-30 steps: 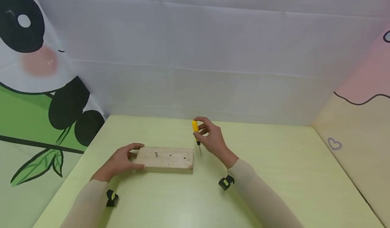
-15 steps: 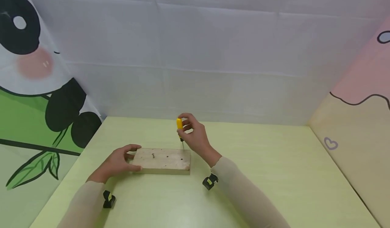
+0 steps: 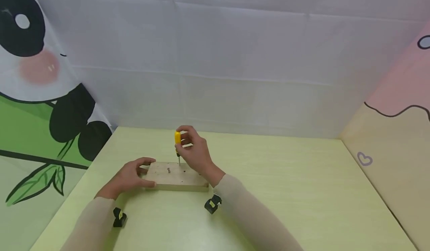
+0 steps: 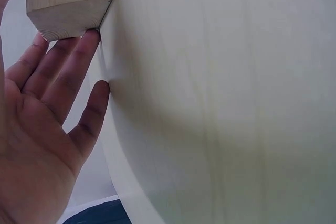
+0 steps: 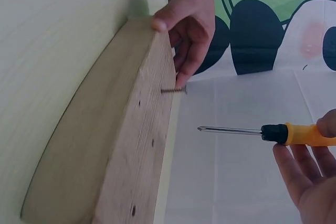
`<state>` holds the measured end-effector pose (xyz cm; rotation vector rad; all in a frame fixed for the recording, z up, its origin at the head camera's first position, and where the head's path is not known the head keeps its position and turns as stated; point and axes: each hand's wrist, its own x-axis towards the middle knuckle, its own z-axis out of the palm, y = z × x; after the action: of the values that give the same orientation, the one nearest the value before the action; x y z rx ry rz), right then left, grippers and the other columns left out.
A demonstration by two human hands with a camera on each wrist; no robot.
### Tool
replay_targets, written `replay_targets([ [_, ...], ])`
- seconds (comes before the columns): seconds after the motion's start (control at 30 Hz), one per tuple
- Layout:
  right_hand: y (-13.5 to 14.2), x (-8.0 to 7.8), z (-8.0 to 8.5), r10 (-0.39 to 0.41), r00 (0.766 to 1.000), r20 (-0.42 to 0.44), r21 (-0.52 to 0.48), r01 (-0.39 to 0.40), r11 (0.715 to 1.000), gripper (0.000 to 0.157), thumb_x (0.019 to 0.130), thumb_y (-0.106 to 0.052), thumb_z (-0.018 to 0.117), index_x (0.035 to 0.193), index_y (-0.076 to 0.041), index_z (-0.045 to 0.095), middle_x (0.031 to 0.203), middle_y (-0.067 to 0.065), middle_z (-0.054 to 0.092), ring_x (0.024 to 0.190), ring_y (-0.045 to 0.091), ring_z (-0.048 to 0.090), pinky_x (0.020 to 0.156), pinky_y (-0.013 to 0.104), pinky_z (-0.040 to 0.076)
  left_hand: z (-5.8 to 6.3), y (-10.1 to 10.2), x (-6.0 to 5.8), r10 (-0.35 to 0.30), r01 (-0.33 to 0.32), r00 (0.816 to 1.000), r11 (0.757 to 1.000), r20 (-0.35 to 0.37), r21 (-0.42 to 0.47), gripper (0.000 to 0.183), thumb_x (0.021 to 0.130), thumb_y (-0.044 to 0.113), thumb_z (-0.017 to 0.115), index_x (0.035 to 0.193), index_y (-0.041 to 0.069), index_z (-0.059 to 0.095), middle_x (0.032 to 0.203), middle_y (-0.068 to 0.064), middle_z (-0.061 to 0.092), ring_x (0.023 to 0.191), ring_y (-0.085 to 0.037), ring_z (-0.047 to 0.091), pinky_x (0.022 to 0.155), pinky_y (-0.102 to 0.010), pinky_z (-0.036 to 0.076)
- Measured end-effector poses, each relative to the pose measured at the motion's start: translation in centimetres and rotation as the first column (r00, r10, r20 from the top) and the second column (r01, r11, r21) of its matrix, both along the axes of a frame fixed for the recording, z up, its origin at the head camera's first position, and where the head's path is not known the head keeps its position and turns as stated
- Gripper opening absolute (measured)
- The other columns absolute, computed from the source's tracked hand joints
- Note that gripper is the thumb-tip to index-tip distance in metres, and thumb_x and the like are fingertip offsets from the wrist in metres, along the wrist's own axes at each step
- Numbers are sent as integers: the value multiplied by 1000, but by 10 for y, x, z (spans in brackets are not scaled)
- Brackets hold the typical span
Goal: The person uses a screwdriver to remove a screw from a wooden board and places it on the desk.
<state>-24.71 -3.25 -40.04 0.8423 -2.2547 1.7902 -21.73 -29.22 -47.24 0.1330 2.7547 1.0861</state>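
A pale wooden block lies flat on the table. My left hand grips its left end, thumb at the near edge and fingers round the end and far side; the left wrist view shows fingertips against the end grain. A screw stands partway out of the block's top face, with dark holes in a row beside it. My right hand holds a yellow-handled screwdriver, its shaft pointing down. In the right wrist view the tip is apart from the screw head.
The light yellow table extends to both sides and toward me. A white cloth backdrop rises behind its far edge. Printed panels stand left and right. Each wrist carries a small black camera.
My right hand has carried the screwdriver leftward, from beyond the block's right end to over the block near the screw. The left hand keeps its grip on the block.
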Motion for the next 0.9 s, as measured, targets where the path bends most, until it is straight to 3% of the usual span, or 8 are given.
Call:
replay_targets([
  [0.27, -19, 7, -2, 48, 999, 15, -39, -48, 998, 37, 91, -5, 62, 124, -17, 50, 106, 14, 67, 92, 23, 70, 76, 18, 56, -2, -3, -2, -12, 12, 1000, 1000, -9, 5, 85, 65, 42, 87, 136, 14, 50, 138, -16, 52, 115, -36, 60, 93, -49, 52],
  [0.6, -26, 6, -10, 29, 1000, -3, -12, -29, 999, 33, 91, -6, 61, 120, -19, 52, 102, 10, 67, 87, 15, 69, 73, 15, 55, -4, -1, -3, -4, 4, 1000, 1000, -19, 5, 83, 65, 43, 87, 135, 16, 51, 138, -14, 53, 115, -34, 61, 95, -51, 50],
  [0.9, -27, 9, -10, 37, 999, 23, -27, -36, 999, 34, 92, -7, 61, 122, -19, 52, 104, 11, 66, 89, 17, 70, 71, 16, 56, -4, -3, -1, -5, 5, 1000, 1000, -16, -1, 85, 65, 44, 87, 136, 16, 50, 138, -15, 53, 116, -36, 60, 95, -51, 51],
])
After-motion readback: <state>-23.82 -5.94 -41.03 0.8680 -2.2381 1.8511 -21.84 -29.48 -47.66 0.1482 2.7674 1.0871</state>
